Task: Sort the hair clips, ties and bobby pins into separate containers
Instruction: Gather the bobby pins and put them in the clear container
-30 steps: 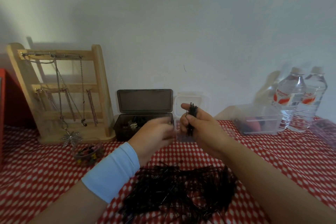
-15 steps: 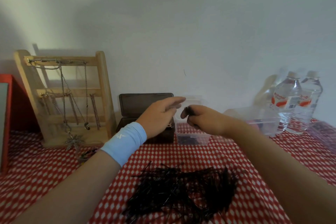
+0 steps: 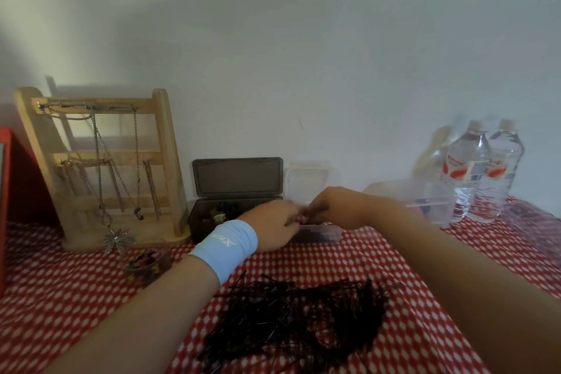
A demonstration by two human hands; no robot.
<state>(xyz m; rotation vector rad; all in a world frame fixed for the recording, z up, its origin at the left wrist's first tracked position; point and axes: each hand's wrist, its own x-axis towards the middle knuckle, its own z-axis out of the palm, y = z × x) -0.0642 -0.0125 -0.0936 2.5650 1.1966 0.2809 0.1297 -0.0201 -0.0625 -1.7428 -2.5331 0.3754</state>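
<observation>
A loose pile of black bobby pins lies on the red checked cloth in front of me. Behind it stands a small clear container with dark pins inside, its lid propped against the wall. My right hand hovers over this container with its fingers curled down around a dark bunch of bobby pins, mostly hidden. My left hand, above a light blue wristband, reaches in from the left, and its blurred fingertips meet those of the right hand.
An open dark box with clips sits left of the clear container. A small bowl of hair ties stands near a wooden jewellery stand. A larger clear tub and two water bottles stand at the right.
Both hands have moved away from me and dropped down onto the small clear container. The upright bunch of pins in my right hand is now tucked under the fingers.
</observation>
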